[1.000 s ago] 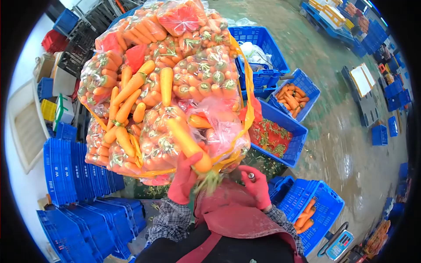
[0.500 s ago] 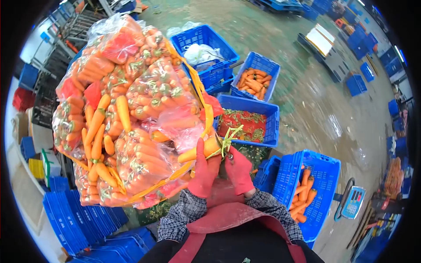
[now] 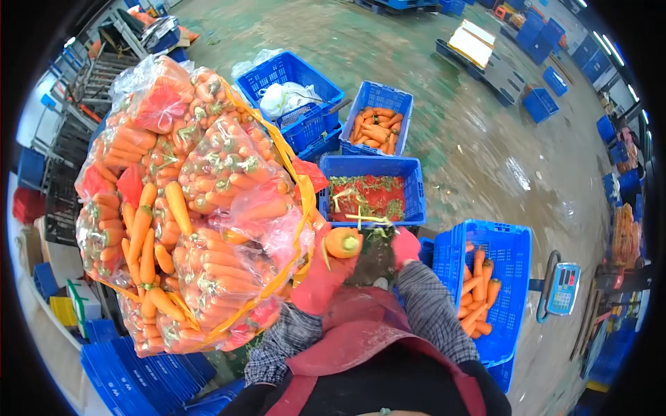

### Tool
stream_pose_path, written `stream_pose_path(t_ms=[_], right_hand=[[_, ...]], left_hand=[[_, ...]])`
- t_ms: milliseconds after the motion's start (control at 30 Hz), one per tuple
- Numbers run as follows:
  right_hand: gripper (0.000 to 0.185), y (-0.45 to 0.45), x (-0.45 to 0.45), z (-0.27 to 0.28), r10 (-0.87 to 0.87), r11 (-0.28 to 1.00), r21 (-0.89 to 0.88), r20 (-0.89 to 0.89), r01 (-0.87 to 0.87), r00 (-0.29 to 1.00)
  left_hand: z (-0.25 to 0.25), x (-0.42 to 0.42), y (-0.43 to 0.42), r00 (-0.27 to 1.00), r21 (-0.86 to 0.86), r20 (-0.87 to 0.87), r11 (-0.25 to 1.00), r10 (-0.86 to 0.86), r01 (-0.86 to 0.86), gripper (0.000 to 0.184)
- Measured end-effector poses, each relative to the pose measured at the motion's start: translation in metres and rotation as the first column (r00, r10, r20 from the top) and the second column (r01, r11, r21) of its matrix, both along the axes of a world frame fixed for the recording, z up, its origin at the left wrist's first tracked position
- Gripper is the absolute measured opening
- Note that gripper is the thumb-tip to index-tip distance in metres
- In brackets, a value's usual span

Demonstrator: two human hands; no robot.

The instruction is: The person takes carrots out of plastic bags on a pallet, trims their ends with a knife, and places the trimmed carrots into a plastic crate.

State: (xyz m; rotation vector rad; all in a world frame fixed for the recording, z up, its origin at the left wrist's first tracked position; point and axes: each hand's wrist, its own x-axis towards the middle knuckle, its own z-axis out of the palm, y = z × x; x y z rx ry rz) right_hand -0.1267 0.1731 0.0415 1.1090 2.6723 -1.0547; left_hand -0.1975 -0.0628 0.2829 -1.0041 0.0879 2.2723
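Note:
My left hand (image 3: 320, 272), in a red glove, is closed round a carrot (image 3: 343, 243) whose cut top faces up. Cut green stems (image 3: 368, 219) hang in the air just beyond it, over the near edge of a blue crate (image 3: 371, 162) that holds red material and leafy scraps. My right hand (image 3: 406, 245), also gloved, is closed to the right of the carrot, apart from it; what it grips is hidden. Left of my hands, bagged carrots (image 3: 215, 267) form a big pile with a yellow strap (image 3: 305, 201). Several loose carrots (image 3: 141, 234) lie on the bags.
A blue crate (image 3: 513, 277) with carrots stands at the right, beside a scale (image 3: 562, 288). Farther out are a smaller carrot crate (image 3: 406, 104) and a crate with white bags (image 3: 326, 87). Stacked blue crates (image 3: 139, 374) stand at lower left.
The carrot's leafy top has been cut off and its stems are now separate, over the scraps crate. My right hand has moved away to the right. The view has turned rightward.

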Motion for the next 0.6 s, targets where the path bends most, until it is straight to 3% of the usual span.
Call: stream_pose_path(t_ms=[33, 67, 100, 133, 167, 200, 233, 267, 333, 367, 400, 433, 467, 500, 533, 600], right_hand=[[0.017, 0.019, 0.012, -0.016, -0.072, 0.996, -0.055, 0.074, 0.076, 0.995], [0.028, 0.014, 0.016, 0.02, 0.064, 0.983, 0.154, 0.197, -0.095, 0.978], [0.031, 0.003, 0.026, 0.049, 0.026, 0.999, 0.035, 0.08, -0.029, 0.996], [0.032, -0.007, 0.042, 0.061, -0.029, 1.0, -0.011, -0.013, 0.029, 0.999], [0.032, -0.011, 0.042, 0.068, -0.084, 0.996, -0.055, -0.133, 0.077, 0.988], [0.031, -0.013, 0.047, 0.072, -0.217, 0.948, -0.265, -0.142, 0.175, 0.966], [0.031, -0.014, 0.057, 0.076, -0.359, 0.846, -0.461, -0.124, 0.266, 0.925], [0.025, -0.019, 0.066, 0.099, -0.533, 0.67, -0.645, -0.072, 0.369, 0.843], [0.024, -0.014, 0.091, 0.135, -0.648, 0.513, -0.805, -0.135, 0.298, 0.75], [0.026, -0.008, 0.11, 0.144, -0.687, 0.47, -0.846, -0.172, 0.251, 0.706], [0.027, 0.004, 0.132, 0.152, -0.678, 0.482, -0.823, -0.133, 0.3, 0.723], [0.033, 0.009, 0.161, 0.139, -0.2, 0.979, -0.04, -0.408, 0.202, 0.891], [0.036, 0.02, 0.186, 0.127, -0.565, 0.812, -0.447, -0.444, 0.375, 0.695], [0.04, 0.028, 0.208, 0.119, -0.847, 0.483, -0.786, -0.305, 0.387, 0.436], [0.043, 0.02, 0.22, 0.155, -0.887, 0.448, -0.737, -0.294, 0.506, 0.357], [0.051, 0.049, 0.306, 0.118, -0.92, 0.364, -0.803, -0.231, 0.471, 0.317]], left_hand=[[-0.018, -0.009, 0.011, 1.0, 0.006, -0.025, 1.0, -0.01, 0.011, 0.035], [-0.056, -0.02, 0.027, 0.849, -0.216, -0.52, 0.976, -0.099, -0.019, 0.032], [-0.042, -0.012, 0.033, 0.567, -0.585, -0.681, 0.81, -0.464, -0.04, 0.031], [-0.026, -0.004, 0.039, 0.291, -0.824, -0.564, 0.501, -0.773, -0.265, 0.031], [-0.038, 0.001, 0.053, 0.299, -0.786, -0.609, 0.511, -0.734, -0.347, 0.034], [-0.038, -0.002, 0.062, 0.607, -0.663, -0.617, 0.747, -0.5, -0.058, 0.037], [-0.039, -0.004, 0.075, 0.862, -0.373, -0.404, 0.916, -0.305, 0.149, 0.04], [-0.043, 0.003, 0.091, 0.852, -0.357, -0.395, 0.912, -0.343, 0.202, 0.04], [-0.059, 0.028, 0.131, 0.754, -0.708, -0.209, 0.628, -0.622, 0.322, 0.042], [-0.073, 0.048, 0.151, 0.725, -0.69, -0.199, 0.619, -0.659, 0.374, 0.042], [-0.087, 0.071, 0.172, 0.581, -0.668, -0.234, 0.563, -0.78, 0.486, 0.042], [-0.098, 0.095, 0.189, 0.429, -0.652, -0.274, 0.494, -0.861, 0.575, 0.041], [-0.094, 0.122, 0.207, 0.331, -0.631, -0.401, 0.52, -0.854, 0.576, 0.038], [-0.084, 0.145, 0.221, 0.24, -0.612, -0.515, 0.55, -0.822, 0.568, 0.035], [-0.067, 0.151, 0.222, -0.098, -0.645, -0.641, 0.465, -0.761, 0.606, 0.037], [-0.037, 0.164, 0.212, -0.049, -0.43, -0.795, 0.504, -0.605, 0.749, 0.051]])
